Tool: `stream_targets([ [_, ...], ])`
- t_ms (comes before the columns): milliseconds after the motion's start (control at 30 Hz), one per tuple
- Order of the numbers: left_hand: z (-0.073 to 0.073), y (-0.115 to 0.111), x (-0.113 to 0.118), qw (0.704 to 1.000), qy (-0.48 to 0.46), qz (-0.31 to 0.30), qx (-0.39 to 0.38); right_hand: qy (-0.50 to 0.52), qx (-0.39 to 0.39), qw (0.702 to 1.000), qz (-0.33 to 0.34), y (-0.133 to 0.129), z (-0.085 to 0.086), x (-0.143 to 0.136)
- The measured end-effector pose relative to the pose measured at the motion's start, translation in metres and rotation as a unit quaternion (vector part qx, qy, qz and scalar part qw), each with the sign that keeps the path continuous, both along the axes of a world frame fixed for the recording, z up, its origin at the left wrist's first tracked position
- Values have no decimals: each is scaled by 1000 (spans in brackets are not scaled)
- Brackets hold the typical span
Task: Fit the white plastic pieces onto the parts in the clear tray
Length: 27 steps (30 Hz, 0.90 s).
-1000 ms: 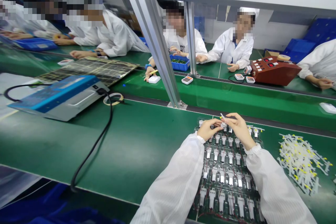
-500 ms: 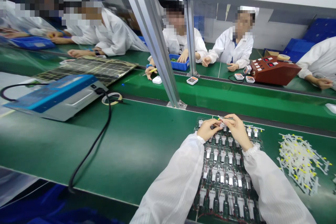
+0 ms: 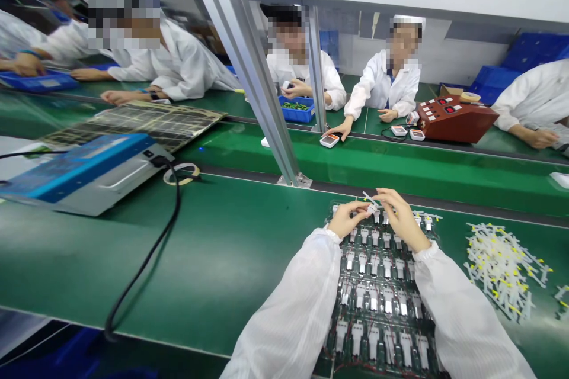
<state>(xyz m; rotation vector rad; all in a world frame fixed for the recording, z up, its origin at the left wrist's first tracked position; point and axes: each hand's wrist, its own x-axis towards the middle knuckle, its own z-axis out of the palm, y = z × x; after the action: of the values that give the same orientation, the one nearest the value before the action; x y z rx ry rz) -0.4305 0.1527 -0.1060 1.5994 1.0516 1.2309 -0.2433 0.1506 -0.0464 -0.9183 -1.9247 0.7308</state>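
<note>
My left hand (image 3: pixel 347 220) is closed in a pinch on a small white part (image 3: pixel 372 208) above the far end of a clear plastic tray. A thin white strip with a yellow mark (image 3: pixel 368 198) sticks up at a slant from between my hands. My right hand (image 3: pixel 402 222) has its thumb and fingers curled at the strip's lower end. Beneath both hands, the clear tray (image 3: pixel 381 249) holds rows of small white-and-silver parts with thin red wires. Several similar strips lie at the tray's far right corner.
To the right lies a pile of white strips with yellow marks (image 3: pixel 502 269). A metal post (image 3: pixel 262 83) stands beyond the bench. At left are a blue-and-grey box (image 3: pixel 102 172), its black cable (image 3: pixel 146 272) and a tape roll (image 3: pixel 182 173). Co-workers sit across the green belt (image 3: pixel 400 169).
The strip between my hands has tilted upward, and my right fingers have shifted slightly. Across the belt, a co-worker's hand has reached a white square device. The view has shifted slightly.
</note>
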Motion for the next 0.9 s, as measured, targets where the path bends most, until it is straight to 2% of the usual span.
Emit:
stream_targets([
  [200, 5, -3, 1, 996, -70, -37, -52, -52, 1, 998, 47, 3, 2, 9],
  [400, 14, -5, -2, 986, -120, -71, -94, -48, -23, 996, 75, 4, 6, 14],
  [700, 10, -3, -3, 982, -127, -71, -118, -29, -48, 997, 46, 3, 7, 12],
  [900, 10, -4, -1, 987, -94, -69, -107, -39, -43, 997, 40, 3, 9, 13],
])
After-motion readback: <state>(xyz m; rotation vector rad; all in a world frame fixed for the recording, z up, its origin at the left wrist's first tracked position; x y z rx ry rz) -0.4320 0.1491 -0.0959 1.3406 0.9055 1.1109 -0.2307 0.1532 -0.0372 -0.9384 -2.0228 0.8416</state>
